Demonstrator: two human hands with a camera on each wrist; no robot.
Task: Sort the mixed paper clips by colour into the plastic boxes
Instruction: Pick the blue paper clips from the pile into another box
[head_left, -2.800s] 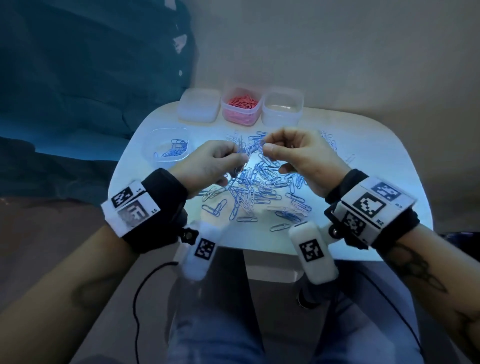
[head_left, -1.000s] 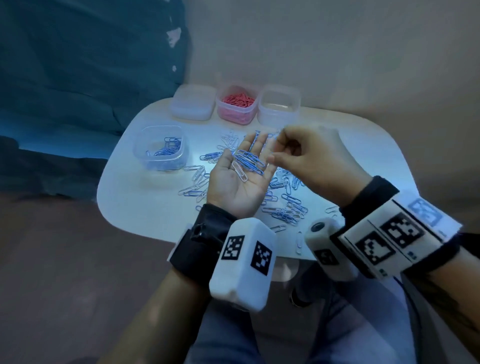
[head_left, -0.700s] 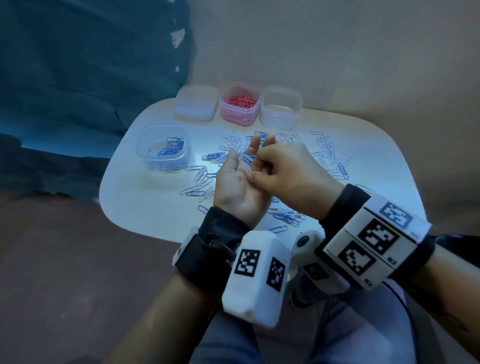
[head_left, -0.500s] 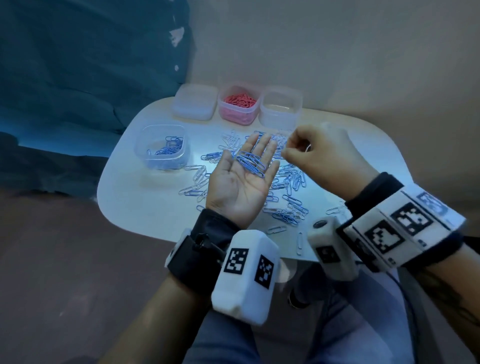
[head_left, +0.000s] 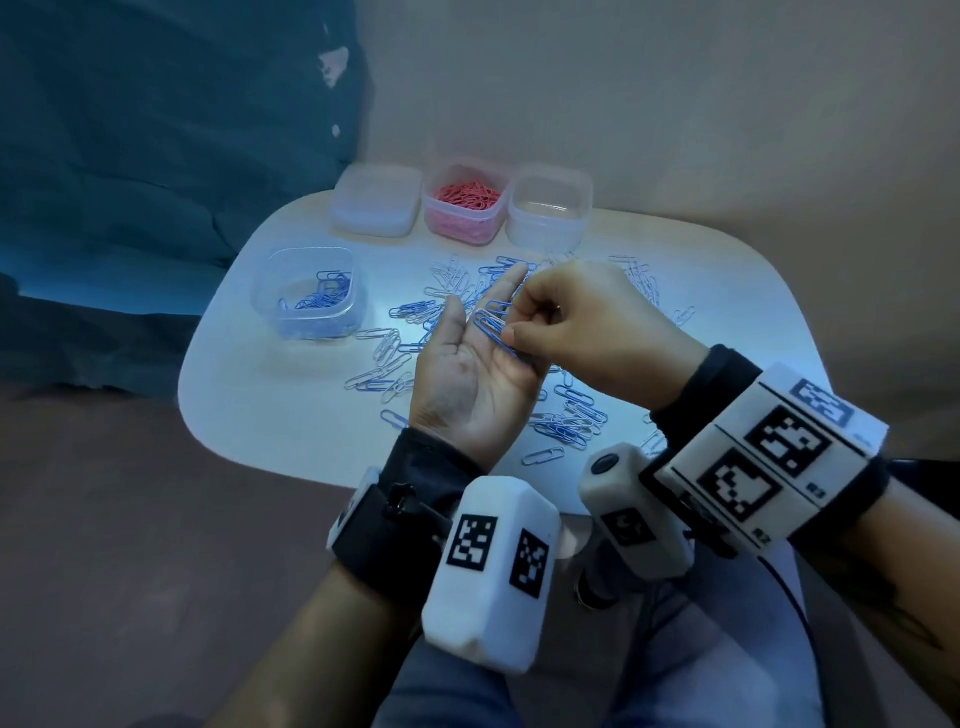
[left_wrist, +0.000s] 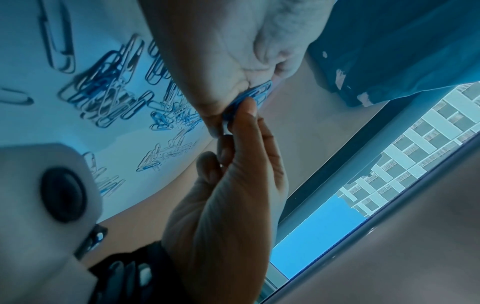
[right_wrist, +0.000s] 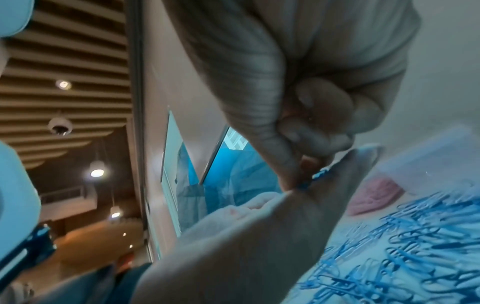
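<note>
The left hand (head_left: 470, 382) is held palm up above the white rounded table (head_left: 291, 415), fingers straight and relaxed, with a small bunch of blue wire paper clips (head_left: 493, 330) lying across its fingers. The right hand (head_left: 582, 332) hovers over it, knuckles up, fingers curled, with thumb and forefinger pinching at the clips on the left palm. Below the hands, a loose scatter of blue and silver paper clips (head_left: 571, 421) covers the tabletop. To the left stands a clear square plastic box (head_left: 310, 293) holding some blue clips. At the far edge stand three more in a row: a frosted box with its lid on (head_left: 375, 208), an open box full of pink clips (head_left: 465, 210), and a clear open box (head_left: 549, 213) whose contents cannot be made out.
</note>
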